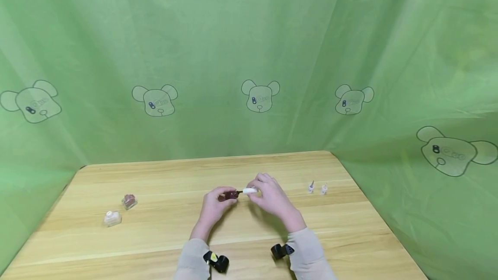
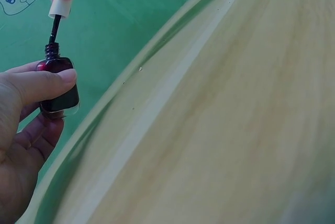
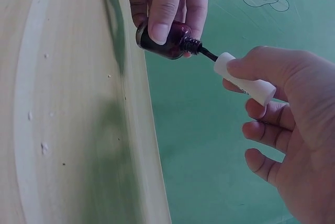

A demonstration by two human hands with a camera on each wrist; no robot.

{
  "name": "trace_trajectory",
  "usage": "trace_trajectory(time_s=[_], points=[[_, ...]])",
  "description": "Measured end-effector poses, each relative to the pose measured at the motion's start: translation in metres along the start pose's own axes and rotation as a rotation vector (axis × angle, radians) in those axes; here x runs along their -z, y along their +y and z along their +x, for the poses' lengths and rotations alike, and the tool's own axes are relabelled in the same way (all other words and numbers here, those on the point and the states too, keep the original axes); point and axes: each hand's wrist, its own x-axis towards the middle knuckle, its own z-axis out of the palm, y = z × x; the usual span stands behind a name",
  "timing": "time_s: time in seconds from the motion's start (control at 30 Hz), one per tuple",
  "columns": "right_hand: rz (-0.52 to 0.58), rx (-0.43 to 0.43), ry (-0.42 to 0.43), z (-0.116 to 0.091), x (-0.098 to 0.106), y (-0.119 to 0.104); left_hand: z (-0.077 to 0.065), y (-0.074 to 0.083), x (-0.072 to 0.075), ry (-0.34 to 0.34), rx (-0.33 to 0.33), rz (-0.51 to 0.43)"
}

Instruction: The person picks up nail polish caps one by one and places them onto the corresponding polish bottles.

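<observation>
In the head view, my left hand [image 1: 214, 206] holds a dark red nail polish bottle [image 1: 232, 195] above the table, thumb across its side. My right hand [image 1: 272, 197] pinches the white brush cap [image 1: 250, 190] between thumb and fingers. Seen from the left wrist, the bottle [image 2: 60, 90] has a bare threaded neck [image 2: 52, 50], and the dark brush stem [image 2: 55, 28] runs from the cap to its mouth. The right wrist view shows the bottle tilted on its side and the white cap [image 3: 245, 81] apart from the neck, joined only by the stem [image 3: 208, 53].
On the wooden table [image 1: 155, 245], a mauve polish bottle [image 1: 129, 201] and a pale one [image 1: 112, 218] stand uncapped at the left. Two white brush caps [image 1: 311, 188] [image 1: 324, 189] stand at the right, brushes up. A green curtain [image 1: 210, 55] surrounds the table's back and sides.
</observation>
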Motion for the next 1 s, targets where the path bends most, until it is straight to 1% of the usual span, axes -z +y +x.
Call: trace_trajectory(time_s=[0.27,0.47,0.63,0.87,1.0], points=[[0.010,-0.005,-0.002,0.000,0.000,-0.001,-0.001,0.003,0.000,-0.011,-0.004,0.008],[0.002,-0.012,-0.018,0.000,-0.001,-0.001,-0.001,0.002,0.000,-0.021,-0.017,0.012],[0.007,0.003,-0.013,0.000,-0.003,-0.002,-0.001,0.002,-0.002,-0.026,-0.035,0.009],[-0.007,-0.003,-0.033,0.000,-0.009,-0.002,-0.002,0.002,-0.003,-0.033,-0.042,0.012],[0.008,-0.004,-0.041,0.000,-0.010,-0.004,-0.002,0.001,-0.005,-0.033,-0.054,0.019]])
